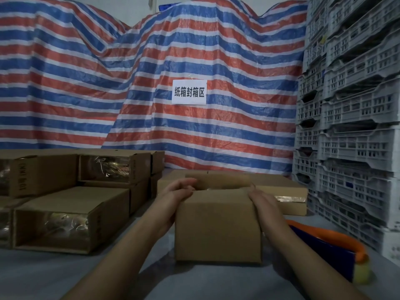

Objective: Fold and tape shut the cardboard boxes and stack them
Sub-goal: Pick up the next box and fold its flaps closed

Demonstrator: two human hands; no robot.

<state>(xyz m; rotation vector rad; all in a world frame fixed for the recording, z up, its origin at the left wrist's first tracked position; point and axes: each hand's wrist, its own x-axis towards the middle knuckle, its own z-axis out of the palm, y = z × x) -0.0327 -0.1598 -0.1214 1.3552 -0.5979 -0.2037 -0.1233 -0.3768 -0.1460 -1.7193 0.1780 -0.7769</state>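
Head view: cardboard box (217,230) sits at 6 o'clock on grey work surface (65,276), near flap partly folded over, far flap (218,181) standing up, top not yet closed. Judged light and fairly stiff; walls should flex if squeezed hard, surface dry w/ fair grip. Best hold: both upper side edges near the corners, palms flat, so flaps stay free to fold.

Left hand (176,194) at box's 10 o'clock corner, fingers curled over the upper left edge, holding it. Right hand (265,203) at 2 o'clock corner, fingers mostly straight, pressing flat on the right side/top edge; fingertips partly hidden behind the flap. Both forearms reach in from 6 o'clock, approx. symmetric.

Taped boxes (71,217) stacked at 9 o'clock, clear tape visible on ends. Another box (283,192) just behind at 1 o'clock. Orange-handled tool (337,245), prob. tape dispenser, lies at 3–4 o'clock, near the right forearm. Grey crates (355,126) stacked at 3 o'clock; striped tarp (151,72) at 12 o'clock.
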